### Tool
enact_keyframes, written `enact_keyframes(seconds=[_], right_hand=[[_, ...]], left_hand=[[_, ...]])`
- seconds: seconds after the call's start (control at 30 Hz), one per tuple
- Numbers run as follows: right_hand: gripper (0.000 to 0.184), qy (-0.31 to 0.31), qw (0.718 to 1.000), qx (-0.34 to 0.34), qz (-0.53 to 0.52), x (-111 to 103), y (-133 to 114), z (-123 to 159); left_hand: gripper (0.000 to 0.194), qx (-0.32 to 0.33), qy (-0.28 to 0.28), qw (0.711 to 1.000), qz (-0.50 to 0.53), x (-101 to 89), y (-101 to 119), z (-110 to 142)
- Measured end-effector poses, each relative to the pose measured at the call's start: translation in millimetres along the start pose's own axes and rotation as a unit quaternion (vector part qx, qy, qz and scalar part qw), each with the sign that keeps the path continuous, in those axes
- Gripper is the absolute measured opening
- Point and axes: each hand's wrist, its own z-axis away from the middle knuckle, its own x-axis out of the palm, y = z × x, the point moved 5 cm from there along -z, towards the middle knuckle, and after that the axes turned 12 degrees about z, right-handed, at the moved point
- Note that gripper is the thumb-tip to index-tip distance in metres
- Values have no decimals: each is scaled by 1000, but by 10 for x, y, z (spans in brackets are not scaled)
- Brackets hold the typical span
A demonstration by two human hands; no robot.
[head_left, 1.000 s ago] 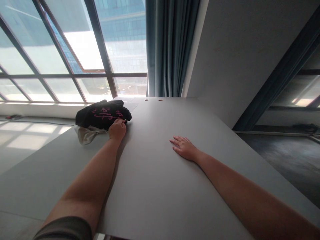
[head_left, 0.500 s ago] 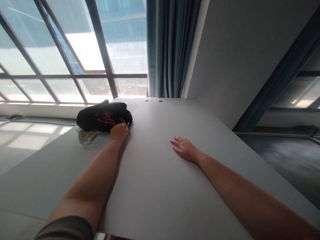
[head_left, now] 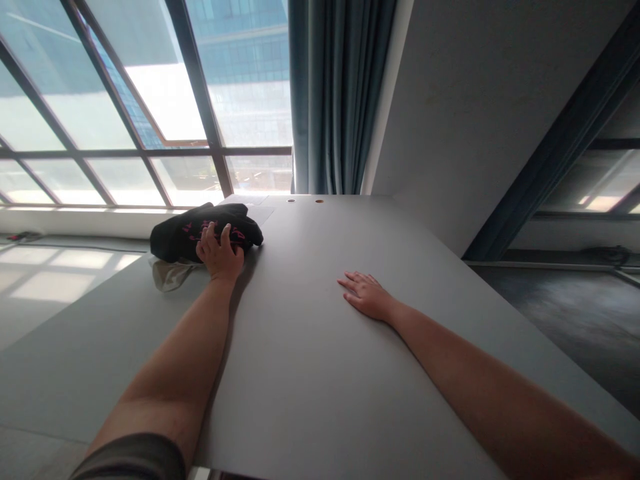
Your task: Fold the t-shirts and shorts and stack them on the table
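Note:
A bundled black cloth item (head_left: 173, 235) with pink lettering lies at the far left of the white table (head_left: 300, 347); its exact kind is hidden by the folds. My left hand (head_left: 220, 257) is over its near side with the fingers spread, partly covering the lettering. Whether the fingertips press on the cloth or hover just above it, I cannot tell. Beneath the bundle, a clear plastic bag (head_left: 170, 275) pokes out toward me. My right hand (head_left: 367, 295) rests flat on the tabletop, fingers stretched toward the left, holding nothing.
Two round holes sit near the table's far edge, one of them a brownish hole (head_left: 319, 201). Behind stand a blue-grey curtain (head_left: 335, 100), large windows (head_left: 150, 100) and a wide pillar (head_left: 450, 120). Sunlit floor (head_left: 60, 283) shows at the left.
My left hand has gone from closed at the bundle's near right edge to spread fingers, shifting slightly left over the lettering. My right hand stays flat on the table.

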Motion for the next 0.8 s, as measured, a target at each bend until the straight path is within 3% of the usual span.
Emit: enact_keyframes(seconds=[0.17,0.47,0.7,0.8], right_hand=[[60,-3,1000,4,-3,-1,-3,6],[61,-3,1000,5,0,3,12,11],[61,3,1000,0,-1,14,26,2],[61,-2,1000,5,1,-9,13,9]], left_hand=[[25,-73,32,997,23,33,-211,41],[22,-56,28,998,28,130,-228,-49],[21,-50,-23,998,30,263,-293,-62],[23,-46,-82,996,1,359,-264,-20]])
